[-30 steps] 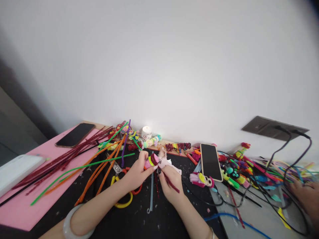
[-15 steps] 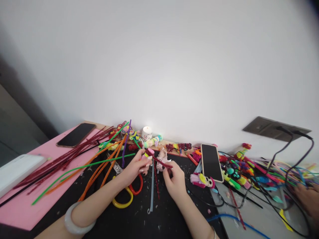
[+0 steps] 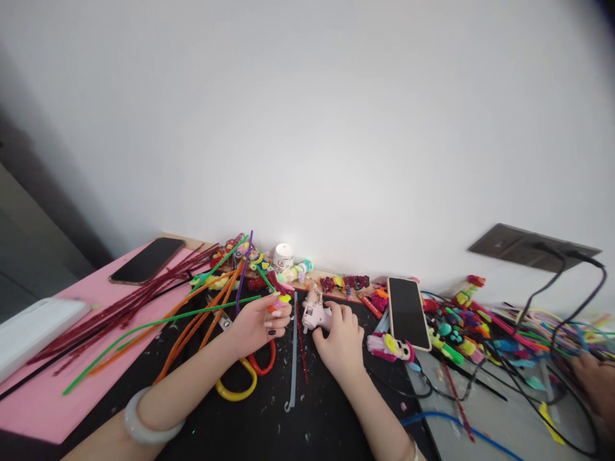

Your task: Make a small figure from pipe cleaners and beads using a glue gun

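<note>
Right hand has left the dark red strip and now meets the glue gun on the counter; cannot tell if its grip is closed. Left hand alone pinches the small pink-and-yellow piece above the counter, left of the gun. Handling of the strip appears paused.
</note>
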The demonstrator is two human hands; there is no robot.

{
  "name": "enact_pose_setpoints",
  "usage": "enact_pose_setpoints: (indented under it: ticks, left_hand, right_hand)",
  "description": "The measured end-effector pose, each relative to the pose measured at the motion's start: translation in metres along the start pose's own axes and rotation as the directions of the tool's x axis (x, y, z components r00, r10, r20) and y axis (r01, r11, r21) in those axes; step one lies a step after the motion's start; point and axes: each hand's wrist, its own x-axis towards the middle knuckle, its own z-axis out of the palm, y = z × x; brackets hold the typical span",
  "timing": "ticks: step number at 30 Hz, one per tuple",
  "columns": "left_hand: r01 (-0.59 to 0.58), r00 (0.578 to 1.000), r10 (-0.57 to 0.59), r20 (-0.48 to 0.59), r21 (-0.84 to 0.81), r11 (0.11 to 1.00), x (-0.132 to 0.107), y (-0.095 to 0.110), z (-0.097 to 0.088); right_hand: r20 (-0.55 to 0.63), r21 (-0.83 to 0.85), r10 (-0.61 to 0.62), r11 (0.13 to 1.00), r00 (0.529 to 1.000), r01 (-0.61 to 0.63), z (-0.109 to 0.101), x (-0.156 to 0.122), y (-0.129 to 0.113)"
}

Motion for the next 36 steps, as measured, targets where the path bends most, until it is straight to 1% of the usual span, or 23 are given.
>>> enact_pose_setpoints:
  ticks: [2, 4, 6, 9, 11, 13, 15, 17, 19, 21, 26, 28, 32, 36]
  left_hand:
    - [0.008, 1.0, -0.008, 0.005, -0.045, 0.999, -0.001, 0.001, 0.0]
    - [0.022, 1.0, -0.022, 0.006, -0.089, 0.996, -0.001, 0.002, 0.0]
    - [0.035, 0.999, -0.035, 0.003, -0.13, 0.991, -0.002, 0.003, 0.0]
    - [0.047, 0.999, -0.048, -0.003, -0.177, 0.983, -0.003, 0.004, 0.001]
    - [0.05, 0.998, -0.054, -0.011, -0.2, 0.979, -0.003, 0.004, 0.001]
    - [0.048, 0.998, -0.056, -0.029, -0.221, 0.974, -0.003, 0.005, 0.002]
    - [0.038, 0.997, -0.054, -0.06, -0.25, 0.968, -0.003, 0.005, 0.003]
    - [0.03, 0.993, -0.06, -0.098, -0.283, 0.959, -0.002, 0.005, 0.005]
    - [0.024, 0.988, -0.071, -0.138, -0.311, 0.95, -0.001, 0.006, 0.008]
    - [0.023, 0.981, -0.085, -0.176, -0.324, 0.946, -0.001, 0.006, 0.011]
    - [0.042, 0.966, -0.117, -0.233, -0.302, 0.952, 0.002, 0.004, 0.014]
    - [0.049, 0.962, -0.125, -0.244, -0.295, 0.954, 0.003, 0.002, 0.015]
    - [0.065, 0.954, -0.146, -0.262, -0.293, 0.954, 0.004, 0.001, 0.016]
    - [0.075, 0.955, -0.152, -0.253, -0.291, 0.954, 0.003, 0.001, 0.016]
  right_hand:
    - [0.051, -0.01, 0.045, 0.999, 0.998, -0.044, 0.0, 0.0, 0.001]
    - [0.104, 0.018, 0.067, 0.997, 0.992, -0.07, 0.0, 0.002, 0.004]
    - [0.125, 0.08, 0.068, 0.994, 0.99, -0.079, 0.0, 0.005, 0.008]
    - [0.116, 0.221, 0.09, 0.969, 0.989, -0.114, -0.001, 0.011, 0.012]
    - [0.103, 0.38, 0.089, 0.917, 0.991, -0.122, -0.002, 0.014, 0.012]
    - [0.09, 0.525, 0.077, 0.844, 0.993, -0.113, -0.003, 0.017, 0.011]
    - [0.088, 0.62, 0.071, 0.777, 0.994, -0.11, -0.003, 0.018, 0.009]
    - [0.1, 0.681, 0.069, 0.723, 0.993, -0.119, -0.003, 0.018, 0.008]
    - [0.116, 0.715, 0.069, 0.687, 0.991, -0.131, -0.004, 0.017, 0.007]
    - [0.121, 0.73, 0.056, 0.671, 0.991, -0.126, -0.004, 0.016, 0.007]
    - [0.158, 0.778, -0.024, 0.619, 0.987, -0.109, -0.005, 0.014, 0.004]
    - [0.17, 0.78, -0.041, 0.617, 0.985, -0.109, -0.005, 0.013, 0.003]
    - [0.184, 0.761, -0.062, 0.641, 0.981, -0.102, -0.004, 0.012, 0.004]
    - [0.226, 0.767, -0.048, 0.624, 0.973, -0.148, -0.003, 0.011, 0.005]
